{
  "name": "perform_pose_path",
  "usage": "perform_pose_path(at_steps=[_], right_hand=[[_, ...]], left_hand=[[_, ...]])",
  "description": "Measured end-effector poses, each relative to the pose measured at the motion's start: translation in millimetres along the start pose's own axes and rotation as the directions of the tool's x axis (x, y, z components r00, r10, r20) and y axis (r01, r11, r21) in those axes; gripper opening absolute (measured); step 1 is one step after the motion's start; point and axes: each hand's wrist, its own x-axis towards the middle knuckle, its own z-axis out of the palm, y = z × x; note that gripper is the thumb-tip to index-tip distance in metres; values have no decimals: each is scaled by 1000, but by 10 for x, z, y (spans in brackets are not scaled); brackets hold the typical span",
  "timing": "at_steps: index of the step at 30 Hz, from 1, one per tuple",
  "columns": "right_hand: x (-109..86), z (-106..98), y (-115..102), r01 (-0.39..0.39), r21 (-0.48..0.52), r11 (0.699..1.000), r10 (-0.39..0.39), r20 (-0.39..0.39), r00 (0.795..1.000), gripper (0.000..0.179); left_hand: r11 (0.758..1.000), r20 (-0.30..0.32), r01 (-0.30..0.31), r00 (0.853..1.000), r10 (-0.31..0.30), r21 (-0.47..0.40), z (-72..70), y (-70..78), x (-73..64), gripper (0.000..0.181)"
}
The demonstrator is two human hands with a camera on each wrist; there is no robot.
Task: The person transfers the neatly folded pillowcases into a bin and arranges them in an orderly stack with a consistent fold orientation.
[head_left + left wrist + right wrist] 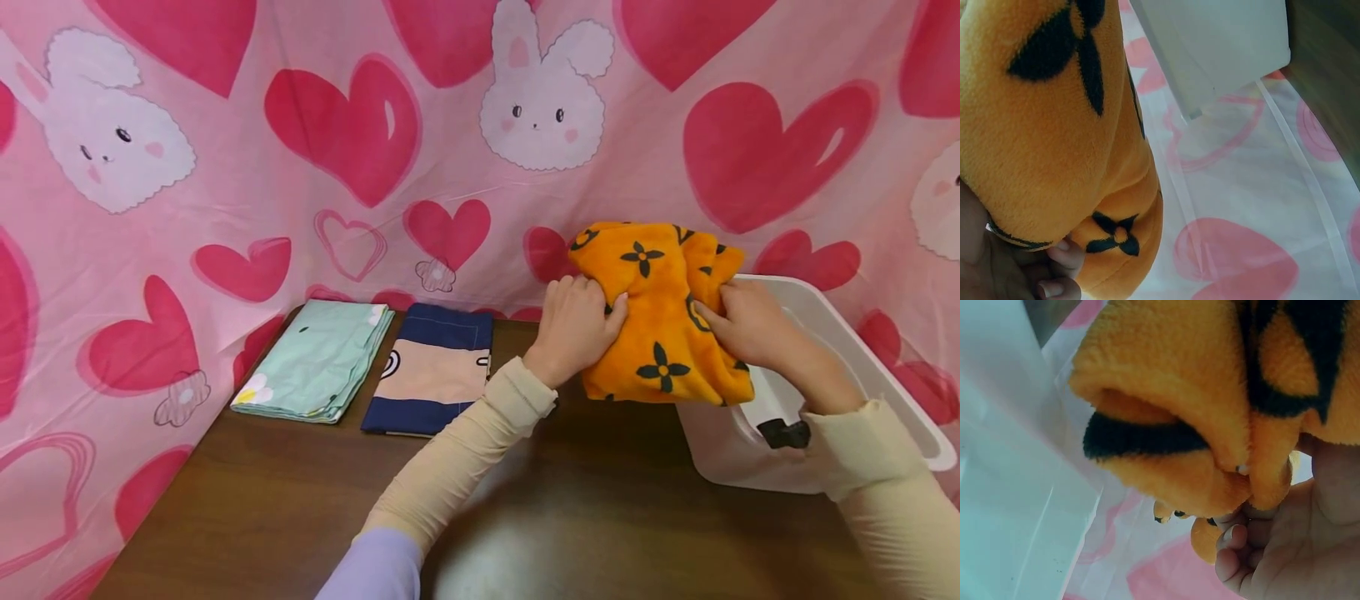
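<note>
A folded orange plush cloth point(637, 333) with dark flower motifs is held up above the table, in front of the pink backdrop. My left hand point(573, 325) grips its left side, thumb across the front. At the right side my right hand point(761, 329) pinches the cloth with the thumb in front. In the left wrist view, curled fingertips point(1066, 256) show under the cloth's edge. The right wrist view has the soft folded layers point(1160, 481) bunched at the fingers. The cloth's lower right corner overlaps a white plastic bin point(720, 458) in the head view.
On the brown table point(315, 492) at the left lies a folded mint-green cloth point(318, 358). Beside it is a folded navy and beige cloth point(431, 371). A black clip point(783, 433) shows on the bin. Pink heart-and-rabbit fabric point(450, 150) hangs behind the table.
</note>
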Motion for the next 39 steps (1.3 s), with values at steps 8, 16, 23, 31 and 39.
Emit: perform_pose_path(at_steps=[8,16,23,31,39], right_hand=[[-41,-102,131,-12,11,1000,12,39,999,39],[-117,-187,237,-38,10,999,37,86,996,38],[-177,-181,321,-37,-14,999,37,33,999,38],[-234,-202,448,-62,16,998,63,-16,998,40],[-332,-339,559,-85,5,996,85,-69,994,39]], left_hand=[[1000,7,-11,1000,11,15,30,113,100,49],[999,18,-48,999,48,-6,69,206,179,51],[997,18,-73,997,73,17,112,285,207,52],[999,58,-39,998,41,-30,138,405,238,48],[999,114,-32,993,35,-28,161,599,316,49]])
